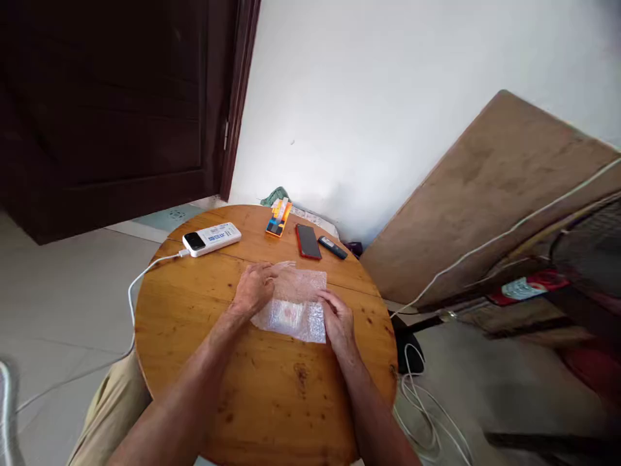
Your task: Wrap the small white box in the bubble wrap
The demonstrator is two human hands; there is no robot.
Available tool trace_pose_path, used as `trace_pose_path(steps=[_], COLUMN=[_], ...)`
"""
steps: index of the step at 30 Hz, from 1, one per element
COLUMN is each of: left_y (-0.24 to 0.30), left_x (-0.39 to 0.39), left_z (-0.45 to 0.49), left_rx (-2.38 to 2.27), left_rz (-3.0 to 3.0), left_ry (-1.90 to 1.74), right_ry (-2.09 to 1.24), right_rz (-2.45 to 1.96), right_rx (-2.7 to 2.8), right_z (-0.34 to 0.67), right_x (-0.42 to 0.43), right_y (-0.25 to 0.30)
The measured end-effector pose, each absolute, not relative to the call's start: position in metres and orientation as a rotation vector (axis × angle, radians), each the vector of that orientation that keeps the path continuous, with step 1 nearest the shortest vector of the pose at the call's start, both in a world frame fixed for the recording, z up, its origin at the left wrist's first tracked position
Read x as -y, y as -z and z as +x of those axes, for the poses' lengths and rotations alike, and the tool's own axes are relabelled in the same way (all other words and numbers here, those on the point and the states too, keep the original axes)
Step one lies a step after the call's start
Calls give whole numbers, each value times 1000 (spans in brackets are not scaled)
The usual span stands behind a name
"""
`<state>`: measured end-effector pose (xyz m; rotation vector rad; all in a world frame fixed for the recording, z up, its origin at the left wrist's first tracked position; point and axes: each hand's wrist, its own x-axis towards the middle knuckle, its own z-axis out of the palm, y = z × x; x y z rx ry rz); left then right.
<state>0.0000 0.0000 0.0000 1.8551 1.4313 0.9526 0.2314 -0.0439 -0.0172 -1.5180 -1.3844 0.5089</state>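
A sheet of clear bubble wrap [297,299] lies on the round wooden table [272,382], with something pinkish showing through its near part. My left hand [253,288] rests on the wrap's left edge, fingers curled and pinching its top corner. My right hand [337,320] presses on the right edge, fingers bent down against it.
At the table's far side lie a white power bank [212,239] with a white cable [145,272], an orange packet [279,218], a red phone [308,241] and a small dark device [332,247]. A brown board [485,194] leans on the wall at right. Cables [427,414] lie on the floor.
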Motion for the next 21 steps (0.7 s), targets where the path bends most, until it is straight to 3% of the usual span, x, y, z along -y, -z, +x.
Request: trace_pose_path(steps=[9,17,21], left_y=[-7,-2,-7], left_x=[8,-4,-4], left_z=[5,-8,-12], left_rx=[-1460,-1485,-1515], left_rz=[1769,1588,1542], left_ry=[-966,-1090,-1213], right_ry=[-794,-640,-521], right_rz=[-1528,-1549,-1543], right_rx=[1476,1428,1484], right_z=[225,231,229], right_x=[18,9,29], right_y=[-15,-2,-25])
